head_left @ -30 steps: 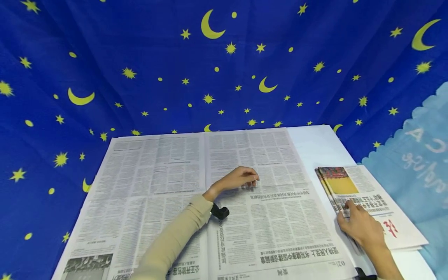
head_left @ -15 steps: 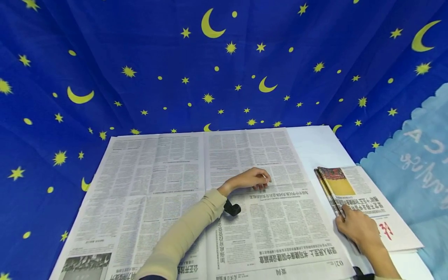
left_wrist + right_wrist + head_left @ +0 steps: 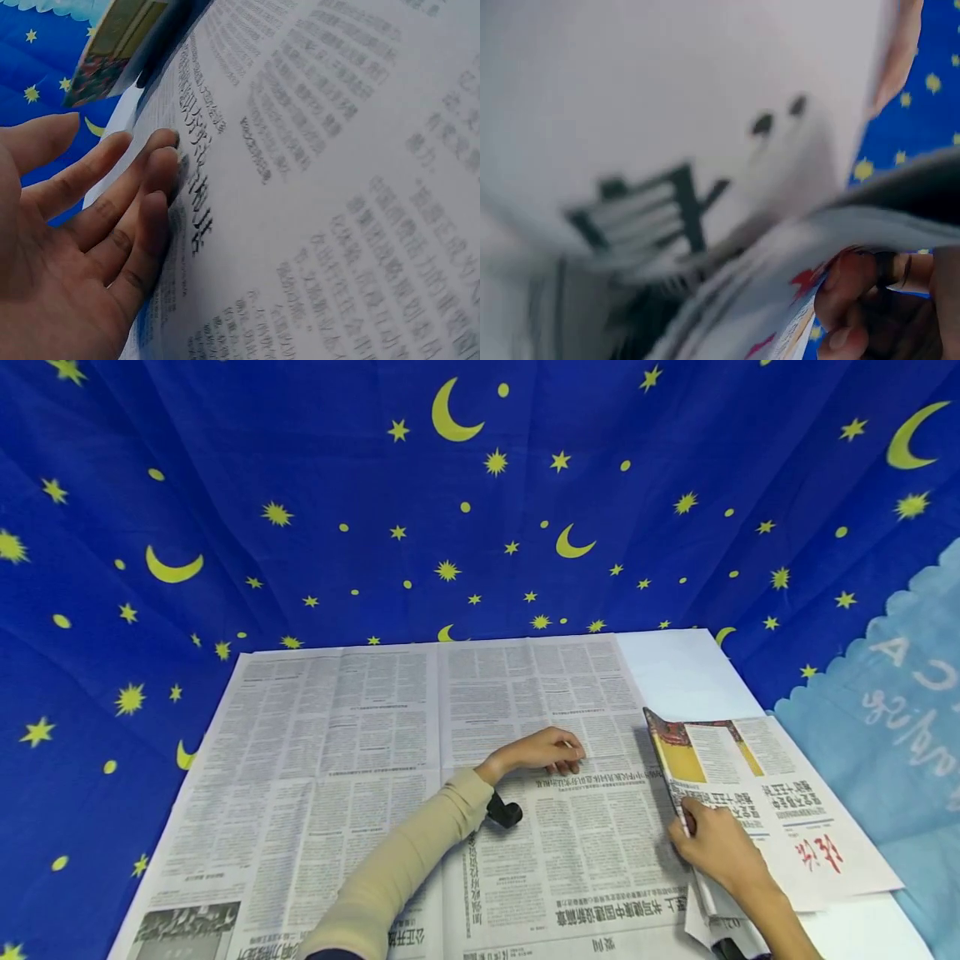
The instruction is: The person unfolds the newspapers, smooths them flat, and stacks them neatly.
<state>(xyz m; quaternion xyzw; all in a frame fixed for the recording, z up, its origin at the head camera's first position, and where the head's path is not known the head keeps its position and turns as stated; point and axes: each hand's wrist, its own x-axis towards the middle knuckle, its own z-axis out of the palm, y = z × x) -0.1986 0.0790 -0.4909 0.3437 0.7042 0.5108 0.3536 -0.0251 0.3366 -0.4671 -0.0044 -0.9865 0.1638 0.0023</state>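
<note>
My right hand (image 3: 723, 852) pinches the left edge of a folded newspaper (image 3: 684, 767) with a yellow picture on it. That newspaper is drawn left off the folded newspapers (image 3: 825, 818) at the right, and overlaps the edge of the large open newspaper (image 3: 360, 752). In the right wrist view, curled fingers (image 3: 844, 300) show at the fold of the paper. My left hand (image 3: 538, 749) lies low over the right page of the open newspaper, fingers loosely bent and holding nothing. The raised corner of the folded newspaper (image 3: 120, 49) shows beyond it in the left wrist view.
A white table (image 3: 675, 672) shows beyond the open newspaper at the back right. Blue cloth (image 3: 480, 527) with yellow moons and stars hangs behind and at the sides. Light blue cloth (image 3: 892, 760) with white letters borders the right edge.
My right hand has taken hold of the top folded newspaper and pulled it left, lifting its left edge. My left hand has shifted slightly right over the open newspaper.
</note>
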